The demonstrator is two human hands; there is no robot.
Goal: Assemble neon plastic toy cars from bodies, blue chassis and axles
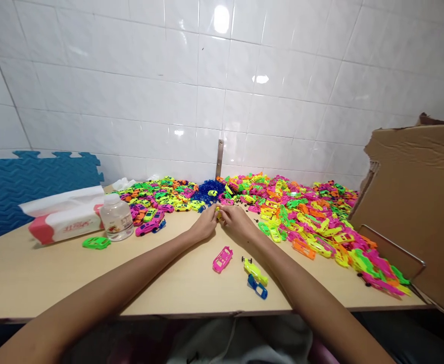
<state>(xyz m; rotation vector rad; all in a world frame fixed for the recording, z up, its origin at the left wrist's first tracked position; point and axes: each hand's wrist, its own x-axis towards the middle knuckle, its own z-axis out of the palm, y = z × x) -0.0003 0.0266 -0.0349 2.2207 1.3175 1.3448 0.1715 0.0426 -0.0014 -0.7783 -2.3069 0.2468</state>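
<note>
My left hand and my right hand meet at the middle of the table, fingers closed around a small yellow piece mostly hidden between them. Just behind the hands lies a heap of dark blue parts. Between my forearms, nearer the front edge, rest a pink car shell, a yellow car part with black wheels at one end, and a blue frame piece touching it.
Colourful toy cars are piled back left, loose car shells back right. A bottle, tissue pack and green shell sit left. A cardboard box and metal wire frame stand right.
</note>
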